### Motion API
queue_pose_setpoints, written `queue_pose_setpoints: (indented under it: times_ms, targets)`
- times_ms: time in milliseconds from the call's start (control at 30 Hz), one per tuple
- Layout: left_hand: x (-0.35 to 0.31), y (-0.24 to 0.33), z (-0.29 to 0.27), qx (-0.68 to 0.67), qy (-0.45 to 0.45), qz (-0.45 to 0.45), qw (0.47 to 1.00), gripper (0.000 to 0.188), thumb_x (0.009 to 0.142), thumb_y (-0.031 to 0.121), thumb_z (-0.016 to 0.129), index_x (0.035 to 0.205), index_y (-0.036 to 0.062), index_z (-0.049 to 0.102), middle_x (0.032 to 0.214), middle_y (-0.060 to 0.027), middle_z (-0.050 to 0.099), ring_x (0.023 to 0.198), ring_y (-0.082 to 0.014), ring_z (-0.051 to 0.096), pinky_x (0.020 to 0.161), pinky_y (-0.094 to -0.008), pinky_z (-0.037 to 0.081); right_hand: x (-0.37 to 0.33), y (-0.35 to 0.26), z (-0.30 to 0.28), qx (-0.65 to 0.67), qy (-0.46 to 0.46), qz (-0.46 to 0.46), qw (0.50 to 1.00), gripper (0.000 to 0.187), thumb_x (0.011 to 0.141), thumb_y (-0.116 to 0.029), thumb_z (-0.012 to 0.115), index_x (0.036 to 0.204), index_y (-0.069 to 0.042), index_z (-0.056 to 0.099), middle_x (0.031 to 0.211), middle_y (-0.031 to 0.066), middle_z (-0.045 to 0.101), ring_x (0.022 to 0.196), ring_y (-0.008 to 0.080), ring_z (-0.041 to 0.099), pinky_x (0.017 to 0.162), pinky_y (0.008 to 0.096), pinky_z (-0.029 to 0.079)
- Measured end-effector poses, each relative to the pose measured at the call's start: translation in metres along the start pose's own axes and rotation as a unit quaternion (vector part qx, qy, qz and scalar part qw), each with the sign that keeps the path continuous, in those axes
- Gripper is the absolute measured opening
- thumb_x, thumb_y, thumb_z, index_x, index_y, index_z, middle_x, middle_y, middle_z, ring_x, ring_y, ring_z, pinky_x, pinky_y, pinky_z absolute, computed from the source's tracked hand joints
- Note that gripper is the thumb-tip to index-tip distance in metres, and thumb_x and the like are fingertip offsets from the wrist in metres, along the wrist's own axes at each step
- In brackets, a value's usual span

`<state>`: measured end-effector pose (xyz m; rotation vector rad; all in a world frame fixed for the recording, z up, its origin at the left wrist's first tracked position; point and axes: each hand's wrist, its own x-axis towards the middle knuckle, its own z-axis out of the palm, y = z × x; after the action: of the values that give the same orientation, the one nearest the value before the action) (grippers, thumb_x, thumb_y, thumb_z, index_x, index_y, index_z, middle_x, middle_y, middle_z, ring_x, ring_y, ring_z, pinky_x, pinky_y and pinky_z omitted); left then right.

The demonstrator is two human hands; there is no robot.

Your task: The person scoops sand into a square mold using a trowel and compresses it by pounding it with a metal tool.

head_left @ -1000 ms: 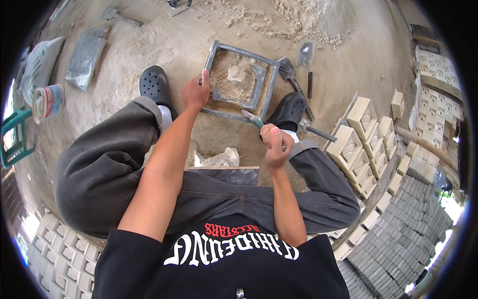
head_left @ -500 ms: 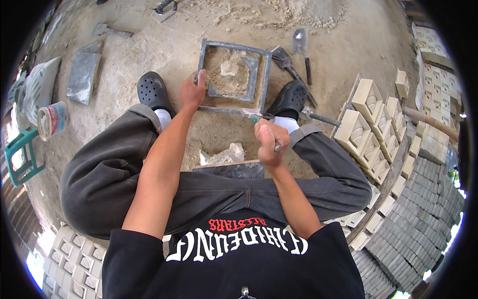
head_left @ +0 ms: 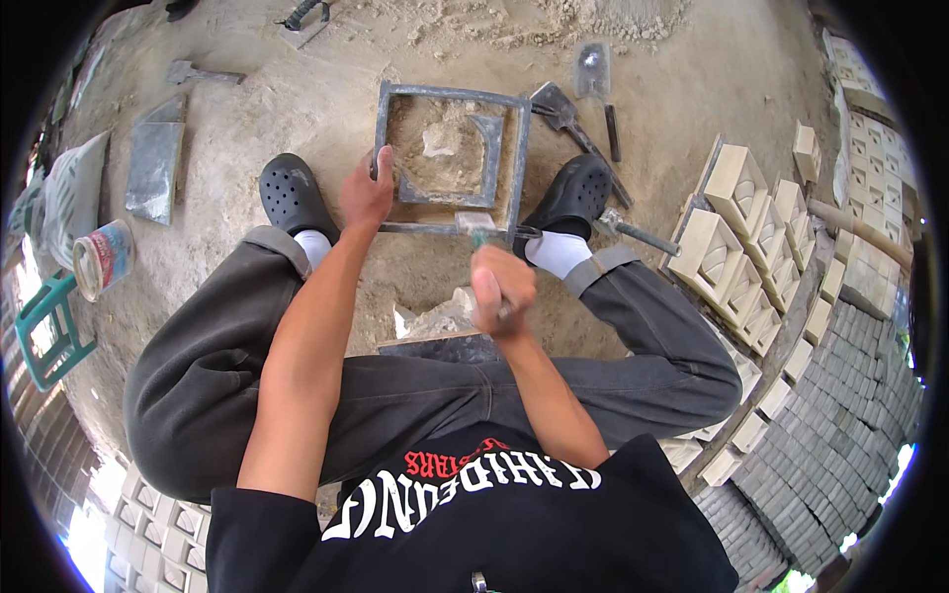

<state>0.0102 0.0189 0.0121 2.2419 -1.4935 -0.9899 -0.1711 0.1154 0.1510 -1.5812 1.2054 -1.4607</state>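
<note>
A square grey metal mould frame [head_left: 525, 148] lies on the ground between my feet. Inside it, a smaller angular grey piece [head_left: 491, 163] borders loose sandy material [head_left: 435, 170]. My left hand [head_left: 366, 193] is closed on the frame's left side, thumb on top. In my right hand [head_left: 502, 292] is a flat brush [head_left: 476, 223] with a pale head and a teal section near it. The brush head lies over the frame's near bar; whether it touches is hard to tell. Just below my right hand, a dark board [head_left: 435, 349] carries a pale lump of material [head_left: 435, 314].
By my right foot lie a flat-bladed tool [head_left: 559, 107], a small trowel [head_left: 592, 69] and a hammer-like tool [head_left: 643, 233]. Cast pale blocks [head_left: 736, 188] stand at right. A metal plate [head_left: 153, 168], a bucket [head_left: 104, 259] and a green stool [head_left: 49, 331] are at left.
My right hand has moved left with the brush, along the near bar of the frame. My left hand keeps its hold on the left side. The whole view has shifted slightly.
</note>
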Motion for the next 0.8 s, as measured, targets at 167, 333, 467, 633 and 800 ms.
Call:
queue_pose_setpoints:
  times_ms: [167,333,467,633,800]
  targets:
    - [-0.002,0.004,-0.005,0.011,-0.009,-0.005,1.000,0.058,0.095,0.060,0.039,0.112,0.0117,0.067,0.088,-0.0215,0.068,0.087,-0.0420,0.064,0.077,-0.0481,0.049,-0.001,-0.006,-0.001,0.017,-0.032,-0.004,0.999,0.029,0.081,0.001,0.049,0.055,-0.001,0.038,0.051,0.0081,0.037,0.042,0.0234,0.036,0.043,0.0358,0.027]
    - [-0.004,0.008,-0.004,0.004,0.021,0.015,1.000,0.057,0.096,0.058,0.040,0.104,0.0105,0.069,0.083,-0.0214,0.067,0.084,-0.0424,0.064,0.075,-0.0484,0.048,0.002,0.006,0.000,0.000,-0.035,-0.018,0.999,0.027,0.079,0.002,0.050,0.055,-0.001,0.038,0.051,0.0081,0.037,0.042,0.0232,0.036,0.043,0.0358,0.026]
    - [-0.003,0.006,-0.004,0.020,0.027,0.016,0.999,0.057,0.096,0.058,0.039,0.102,0.0096,0.070,0.082,-0.0219,0.067,0.083,-0.0430,0.064,0.075,-0.0493,0.048,0.001,-0.004,-0.006,0.015,-0.030,-0.023,0.999,0.027,0.078,0.002,0.050,0.055,-0.001,0.037,0.051,0.0074,0.035,0.042,0.0232,0.034,0.043,0.0355,0.026]
    - [-0.001,0.005,-0.001,0.037,0.031,0.024,0.999,0.059,0.095,0.059,0.039,0.103,0.0088,0.070,0.083,-0.0233,0.067,0.084,-0.0438,0.063,0.076,-0.0502,0.048,0.007,0.007,-0.011,0.002,-0.006,-0.017,1.000,0.029,0.079,0.002,0.050,0.055,-0.001,0.035,0.051,0.0075,0.035,0.042,0.0230,0.034,0.043,0.0352,0.026]
    - [0.001,-0.001,0.001,0.021,0.036,0.010,0.999,0.063,0.095,0.061,0.037,0.101,0.0081,0.070,0.085,-0.0248,0.067,0.086,-0.0451,0.063,0.079,-0.0511,0.048,0.006,-0.004,-0.029,0.052,-0.005,0.045,0.998,0.033,0.084,-0.004,0.048,0.053,0.000,0.035,0.051,0.0073,0.039,0.043,0.0186,0.036,0.043,0.0329,0.029]
